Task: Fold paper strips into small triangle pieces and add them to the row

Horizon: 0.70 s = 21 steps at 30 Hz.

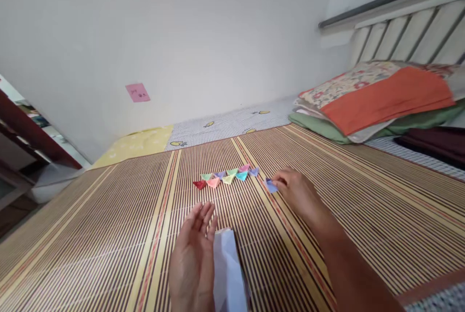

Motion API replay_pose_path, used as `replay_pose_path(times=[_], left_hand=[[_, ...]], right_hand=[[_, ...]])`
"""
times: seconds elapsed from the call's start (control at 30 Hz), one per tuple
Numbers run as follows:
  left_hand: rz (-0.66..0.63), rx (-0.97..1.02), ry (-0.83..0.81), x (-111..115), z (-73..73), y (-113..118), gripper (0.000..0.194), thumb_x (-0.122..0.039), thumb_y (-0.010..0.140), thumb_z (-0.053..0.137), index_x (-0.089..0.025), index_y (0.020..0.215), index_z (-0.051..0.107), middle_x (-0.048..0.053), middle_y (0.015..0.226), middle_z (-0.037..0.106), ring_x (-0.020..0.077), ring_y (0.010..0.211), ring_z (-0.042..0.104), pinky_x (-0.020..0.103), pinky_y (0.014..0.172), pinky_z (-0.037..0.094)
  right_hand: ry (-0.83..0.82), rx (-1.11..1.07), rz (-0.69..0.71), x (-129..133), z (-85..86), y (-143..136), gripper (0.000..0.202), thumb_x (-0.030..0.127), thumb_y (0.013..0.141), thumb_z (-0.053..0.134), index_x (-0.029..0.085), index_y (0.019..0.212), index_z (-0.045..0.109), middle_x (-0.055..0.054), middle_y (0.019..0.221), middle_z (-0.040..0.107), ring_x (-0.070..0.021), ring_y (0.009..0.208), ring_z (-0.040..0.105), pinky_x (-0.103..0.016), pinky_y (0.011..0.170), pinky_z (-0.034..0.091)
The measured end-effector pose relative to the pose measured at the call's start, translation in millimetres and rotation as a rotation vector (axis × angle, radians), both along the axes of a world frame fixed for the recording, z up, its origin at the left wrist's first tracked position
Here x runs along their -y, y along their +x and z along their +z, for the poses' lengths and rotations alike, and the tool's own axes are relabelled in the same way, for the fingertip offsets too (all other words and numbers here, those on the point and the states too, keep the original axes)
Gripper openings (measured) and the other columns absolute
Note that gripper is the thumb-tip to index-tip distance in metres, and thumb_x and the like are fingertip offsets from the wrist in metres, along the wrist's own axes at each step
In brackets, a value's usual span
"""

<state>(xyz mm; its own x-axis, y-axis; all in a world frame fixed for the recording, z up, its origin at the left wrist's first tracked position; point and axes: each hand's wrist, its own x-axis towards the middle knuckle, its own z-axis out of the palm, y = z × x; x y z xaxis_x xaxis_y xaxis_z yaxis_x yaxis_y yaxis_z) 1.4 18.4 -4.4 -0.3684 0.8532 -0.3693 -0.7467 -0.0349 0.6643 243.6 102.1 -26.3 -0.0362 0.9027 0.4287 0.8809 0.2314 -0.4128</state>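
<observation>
On the striped mat [119,215] lie two rows of small folded paper triangles, among them a red one [199,184], a yellow one [228,179] and a turquoise one [241,176]. Right of the rows, my right hand [293,190] pinches a blue folded paper [271,185] at its right edge, low over the mat. My left hand [196,258] is palm up with its fingers stretched out and nothing in it. Beside it, partly hidden by it, lies a clear packet with pale blue paper [228,268].
Folded bedding with an orange and floral cover [388,101] is stacked at the back right, near a white slatted headboard [410,36]. Dark folded cloth [436,145] lies at the right edge. A pink note [138,92] is on the wall behind.
</observation>
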Motion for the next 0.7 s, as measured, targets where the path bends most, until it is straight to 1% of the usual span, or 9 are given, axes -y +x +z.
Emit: replay_pose_path(times=[0.07, 0.1, 0.13, 0.17, 0.23, 0.33, 0.43, 0.53, 0.7], left_hand=[[-0.025, 0.017, -0.003, -1.9, -1.8, -0.1, 0.024, -0.014, 0.1, 0.053, -0.012, 0.096, 0.077, 0.017, 0.114, 0.076, 0.0241, 0.107, 0.074, 0.032, 0.088, 0.062], [-0.042, 0.028, 0.002, -2.6, -3.3, 0.2, 0.025, -0.014, 0.1, 0.053, -0.011, 0.094, 0.077, 0.017, 0.111, 0.076, 0.0238, 0.104, 0.075, 0.031, 0.085, 0.063], [-0.058, 0.037, 0.01, -3.2, -4.9, 0.2, 0.026, -0.014, 0.1, 0.053, -0.011, 0.093, 0.077, 0.016, 0.109, 0.076, 0.0234, 0.101, 0.076, 0.031, 0.083, 0.064], [-0.07, 0.045, 0.02, -3.7, -6.5, 0.0, 0.026, -0.015, 0.1, 0.052, -0.01, 0.092, 0.077, 0.016, 0.106, 0.076, 0.0226, 0.097, 0.076, 0.029, 0.081, 0.064], [-0.081, 0.055, 0.028, -4.6, -9.4, -1.3, 0.027, -0.013, 0.1, 0.052, -0.01, 0.092, 0.077, 0.014, 0.102, 0.076, 0.0212, 0.092, 0.077, 0.028, 0.078, 0.065], [-0.077, 0.068, 0.014, -5.6, -10.3, -3.8, 0.028, -0.007, 0.099, 0.05, -0.011, 0.092, 0.077, 0.012, 0.097, 0.075, 0.0195, 0.086, 0.076, 0.028, 0.075, 0.065], [-0.059, 0.082, -0.029, -6.1, -6.4, -4.3, 0.03, -0.004, 0.098, 0.047, -0.01, 0.091, 0.075, 0.012, 0.093, 0.074, 0.0179, 0.079, 0.076, 0.027, 0.071, 0.065], [-0.022, 0.073, -0.058, -6.8, -2.6, -3.1, 0.031, -0.003, 0.098, 0.046, -0.009, 0.088, 0.074, 0.012, 0.088, 0.073, 0.0173, 0.073, 0.075, 0.026, 0.067, 0.065], [-0.036, 0.095, -0.059, -8.6, -4.9, -1.1, 0.029, -0.004, 0.099, 0.046, -0.009, 0.088, 0.073, 0.011, 0.086, 0.072, 0.0167, 0.07, 0.073, 0.026, 0.064, 0.064]], right_hand=[[-0.048, 0.081, -0.013, -30.9, 5.0, 8.0, 0.018, 0.012, 0.095, 0.064, 0.016, 0.079, 0.07, -0.004, 0.086, 0.071, -0.0168, 0.078, 0.065, -0.028, 0.069, 0.049], [-0.072, 0.12, -0.017, -47.7, 8.0, 9.7, 0.012, 0.018, 0.098, 0.065, 0.015, 0.088, 0.071, -0.004, 0.091, 0.072, -0.0177, 0.083, 0.067, -0.031, 0.075, 0.054], [-0.099, 0.158, -0.025, -64.7, 10.8, 10.3, 0.012, 0.026, 0.1, 0.066, 0.015, 0.101, 0.07, -0.004, 0.101, 0.072, -0.0189, 0.089, 0.069, -0.036, 0.08, 0.058], [-0.122, 0.193, -0.027, -81.0, 13.2, 9.8, 0.02, 0.031, 0.101, 0.066, 0.016, 0.113, 0.069, -0.007, 0.112, 0.071, -0.0205, 0.095, 0.07, -0.04, 0.084, 0.059], [-0.166, 0.259, -0.03, -109.9, 15.8, 6.8, 0.028, 0.033, 0.101, 0.066, 0.016, 0.124, 0.066, -0.01, 0.124, 0.068, -0.0233, 0.102, 0.07, -0.043, 0.088, 0.06], [-0.21, 0.345, -0.026, -140.2, 13.6, -1.0, 0.032, 0.032, 0.101, 0.066, 0.017, 0.128, 0.064, -0.011, 0.129, 0.066, -0.0251, 0.108, 0.069, -0.045, 0.091, 0.059], [-0.24, 0.412, -0.022, -156.8, 6.3, -8.0, 0.033, 0.033, 0.101, 0.067, 0.016, 0.129, 0.064, -0.012, 0.13, 0.066, -0.0258, 0.109, 0.068, -0.046, 0.091, 0.059], [-0.263, 0.463, -0.011, -165.4, -4.1, -10.2, 0.034, 0.033, 0.1, 0.067, 0.016, 0.13, 0.063, -0.012, 0.13, 0.065, -0.026, 0.109, 0.068, -0.046, 0.091, 0.059], [-0.286, 0.524, 0.021, -173.4, -24.2, -6.2, 0.034, 0.033, 0.1, 0.067, 0.016, 0.13, 0.063, -0.012, 0.13, 0.065, -0.026, 0.109, 0.068, -0.046, 0.092, 0.059]])
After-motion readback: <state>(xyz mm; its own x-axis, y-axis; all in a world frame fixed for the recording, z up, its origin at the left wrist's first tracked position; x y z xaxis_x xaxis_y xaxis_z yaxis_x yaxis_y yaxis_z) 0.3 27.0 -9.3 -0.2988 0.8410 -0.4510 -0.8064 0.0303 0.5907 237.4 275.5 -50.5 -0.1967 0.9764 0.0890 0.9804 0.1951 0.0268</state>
